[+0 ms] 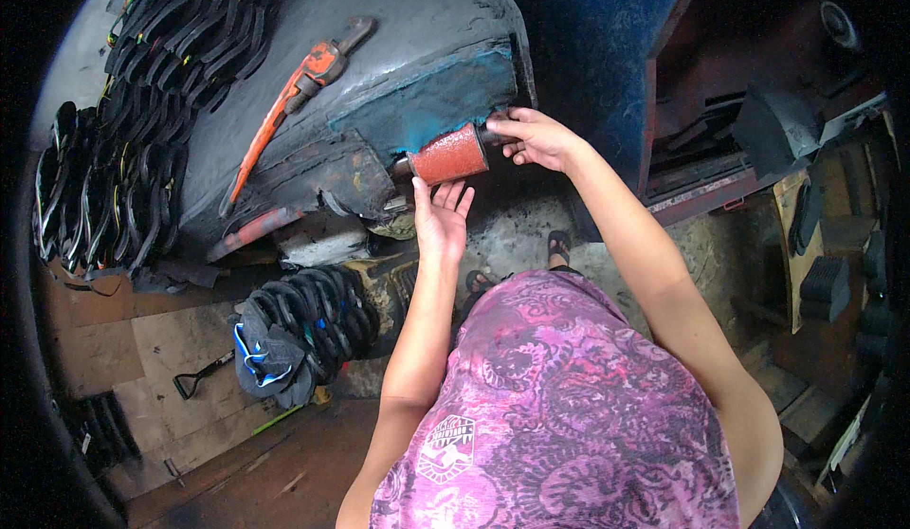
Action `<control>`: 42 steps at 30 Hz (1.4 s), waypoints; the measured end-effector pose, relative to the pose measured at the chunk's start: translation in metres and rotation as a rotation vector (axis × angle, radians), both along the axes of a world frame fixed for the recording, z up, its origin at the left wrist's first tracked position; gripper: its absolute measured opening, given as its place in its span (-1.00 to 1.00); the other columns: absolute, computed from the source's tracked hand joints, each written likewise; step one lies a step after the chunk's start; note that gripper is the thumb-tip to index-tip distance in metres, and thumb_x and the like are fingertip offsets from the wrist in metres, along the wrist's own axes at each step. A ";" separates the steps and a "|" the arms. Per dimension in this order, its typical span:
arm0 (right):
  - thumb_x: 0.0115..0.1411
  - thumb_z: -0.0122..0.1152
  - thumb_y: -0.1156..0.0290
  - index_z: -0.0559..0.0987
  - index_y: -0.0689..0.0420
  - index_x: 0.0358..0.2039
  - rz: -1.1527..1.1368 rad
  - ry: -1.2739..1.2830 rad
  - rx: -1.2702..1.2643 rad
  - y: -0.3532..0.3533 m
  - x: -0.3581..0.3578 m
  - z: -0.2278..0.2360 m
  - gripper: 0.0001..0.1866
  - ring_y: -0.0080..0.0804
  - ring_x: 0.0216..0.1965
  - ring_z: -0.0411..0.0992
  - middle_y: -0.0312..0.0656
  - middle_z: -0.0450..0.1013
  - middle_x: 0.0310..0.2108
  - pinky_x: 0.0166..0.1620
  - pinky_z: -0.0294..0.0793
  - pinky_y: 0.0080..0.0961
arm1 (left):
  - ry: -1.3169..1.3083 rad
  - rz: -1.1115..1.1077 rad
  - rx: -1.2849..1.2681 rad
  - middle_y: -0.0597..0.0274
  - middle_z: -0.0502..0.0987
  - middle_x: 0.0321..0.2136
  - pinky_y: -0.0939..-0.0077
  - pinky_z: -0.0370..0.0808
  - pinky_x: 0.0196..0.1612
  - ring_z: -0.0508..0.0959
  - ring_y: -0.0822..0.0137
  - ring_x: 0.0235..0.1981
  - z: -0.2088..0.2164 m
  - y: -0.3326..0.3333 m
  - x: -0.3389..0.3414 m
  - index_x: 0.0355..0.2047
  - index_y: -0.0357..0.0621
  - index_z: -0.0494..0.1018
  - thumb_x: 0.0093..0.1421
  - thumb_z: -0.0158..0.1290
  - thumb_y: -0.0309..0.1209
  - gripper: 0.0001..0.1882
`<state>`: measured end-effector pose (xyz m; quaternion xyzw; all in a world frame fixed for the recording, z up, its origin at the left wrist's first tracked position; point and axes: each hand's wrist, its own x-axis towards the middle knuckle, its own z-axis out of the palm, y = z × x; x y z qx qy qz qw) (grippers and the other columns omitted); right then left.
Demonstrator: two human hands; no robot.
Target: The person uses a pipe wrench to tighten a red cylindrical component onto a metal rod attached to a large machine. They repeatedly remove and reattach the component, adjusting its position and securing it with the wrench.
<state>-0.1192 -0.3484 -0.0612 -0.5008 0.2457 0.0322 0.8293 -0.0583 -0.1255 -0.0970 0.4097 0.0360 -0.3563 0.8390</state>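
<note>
Currently, in the head view, the red roller (448, 157) is at the near edge of the surface (427, 17). Right hand (536, 140): grip closed on the dark shaft end (492, 135). Left hand (442, 221): grip open, fingers spread, below that edge. Handling appears unfinished: roller not yet released. Orange pipe wrench (281, 112): untouched, on the surface. Completed work: not determinable.

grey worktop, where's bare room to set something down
Bare: right of the orange wrench, above the teal patch; a narrower strip lies between wrench and black curved pieces. Crowded: left end, and front edge around the red roller.
</note>
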 end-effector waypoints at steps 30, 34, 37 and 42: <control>0.28 -0.09 0.47 0.38 0.15 0.05 -0.662 -0.203 0.013 0.029 0.026 -0.036 -0.67 -0.37 -0.28 0.40 -0.19 0.42 -0.17 -0.23 0.47 -0.30 | 0.010 0.032 -0.009 0.18 0.37 0.11 -0.05 0.28 0.18 0.35 0.16 0.15 0.019 -0.042 0.006 0.13 0.04 0.26 0.07 0.22 0.06 -0.29; 0.30 0.00 0.33 0.55 0.28 -0.29 -0.665 -0.258 0.044 0.022 0.021 -0.034 -0.73 -0.42 -0.35 0.48 -0.16 0.52 -0.36 -0.25 0.47 -0.47 | 0.017 -0.041 -0.023 0.27 0.37 0.10 0.02 0.26 0.15 0.36 0.21 0.14 0.025 -0.066 -0.013 0.14 0.18 0.26 0.07 0.22 0.03 -0.33; 0.31 0.04 0.12 0.55 0.24 -0.26 -0.663 -0.201 0.002 0.004 0.005 -0.029 -0.62 -0.41 -0.32 0.49 -0.16 0.52 -0.33 -0.21 0.48 -0.42 | 0.040 -0.078 0.002 0.24 0.42 0.06 0.08 0.27 0.10 0.38 0.24 0.10 0.029 -0.088 -0.028 0.12 0.07 0.30 0.12 0.18 0.03 -0.36; 0.29 0.06 0.06 0.48 0.13 -0.09 -0.638 -0.204 0.034 -0.023 -0.035 -0.018 -0.60 -0.36 -0.20 0.51 -0.16 0.51 -0.19 -0.08 0.48 -0.38 | 0.015 -0.114 0.030 0.22 0.50 -0.07 0.13 0.33 0.06 0.43 0.28 0.03 0.047 -0.121 -0.057 0.03 -0.06 0.38 0.12 0.19 -0.02 -0.44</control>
